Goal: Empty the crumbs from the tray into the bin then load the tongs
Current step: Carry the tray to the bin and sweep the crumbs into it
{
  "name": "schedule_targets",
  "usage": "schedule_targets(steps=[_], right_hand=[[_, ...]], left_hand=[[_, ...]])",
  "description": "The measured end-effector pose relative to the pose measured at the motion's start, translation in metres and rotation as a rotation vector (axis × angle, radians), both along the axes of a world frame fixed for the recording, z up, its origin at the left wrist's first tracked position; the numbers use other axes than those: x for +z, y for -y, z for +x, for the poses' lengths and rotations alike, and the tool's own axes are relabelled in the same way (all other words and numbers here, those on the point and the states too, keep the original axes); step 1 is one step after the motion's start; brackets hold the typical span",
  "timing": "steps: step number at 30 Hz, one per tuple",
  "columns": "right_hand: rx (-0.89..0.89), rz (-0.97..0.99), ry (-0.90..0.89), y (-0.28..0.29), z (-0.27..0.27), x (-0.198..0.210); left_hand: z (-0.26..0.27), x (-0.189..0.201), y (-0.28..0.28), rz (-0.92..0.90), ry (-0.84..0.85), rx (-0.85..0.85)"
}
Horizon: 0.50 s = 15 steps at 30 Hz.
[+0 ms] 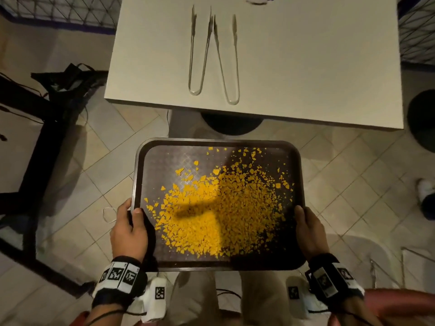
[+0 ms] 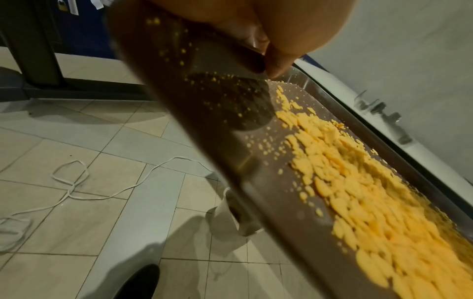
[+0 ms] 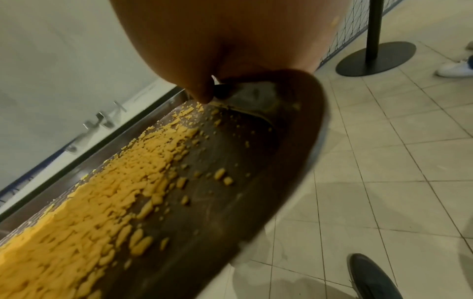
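A dark brown tray [image 1: 295, 161] hangs level over the floor in front of me, covered with a heap of orange-yellow crumbs [image 1: 219, 208]. My left hand [image 1: 129, 229] grips its left rim, thumb on top. My right hand [image 1: 309, 228] grips the right rim the same way. The left wrist view shows the thumb [image 2: 276, 62] pressed on the tray [image 2: 261, 182] beside the crumbs [image 2: 358, 192]. In the right wrist view my thumb [image 3: 202, 89] sits on the tray [image 3: 256, 172] near the crumbs [image 3: 102, 192]. Two metal tongs [image 1: 197, 52] [image 1: 229, 64] lie on the white table [image 1: 306, 67] ahead. No bin is in view.
The table's black round base [image 1: 231, 125] stands on the tiled floor just beyond the tray. A black frame and bag [image 1: 58, 90] lie to the left, a white cable [image 2: 71, 182] loops on the floor, and another black stand base [image 3: 376, 58] is at right with someone's white shoe [image 1: 426, 191].
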State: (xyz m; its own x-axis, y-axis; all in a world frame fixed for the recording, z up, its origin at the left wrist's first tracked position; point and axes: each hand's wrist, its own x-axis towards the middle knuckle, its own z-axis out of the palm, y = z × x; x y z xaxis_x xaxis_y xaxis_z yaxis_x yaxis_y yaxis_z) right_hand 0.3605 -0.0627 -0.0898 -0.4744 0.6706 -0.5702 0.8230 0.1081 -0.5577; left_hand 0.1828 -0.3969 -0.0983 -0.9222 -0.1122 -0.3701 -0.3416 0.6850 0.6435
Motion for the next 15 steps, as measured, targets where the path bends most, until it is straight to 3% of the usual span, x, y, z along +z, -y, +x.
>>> schedule_targets(steps=[15], right_hand=[[-0.076,0.101,-0.019,-0.04,-0.054,-0.262]], left_hand=[[-0.074,-0.266,-0.057,0.088,-0.082,0.029]])
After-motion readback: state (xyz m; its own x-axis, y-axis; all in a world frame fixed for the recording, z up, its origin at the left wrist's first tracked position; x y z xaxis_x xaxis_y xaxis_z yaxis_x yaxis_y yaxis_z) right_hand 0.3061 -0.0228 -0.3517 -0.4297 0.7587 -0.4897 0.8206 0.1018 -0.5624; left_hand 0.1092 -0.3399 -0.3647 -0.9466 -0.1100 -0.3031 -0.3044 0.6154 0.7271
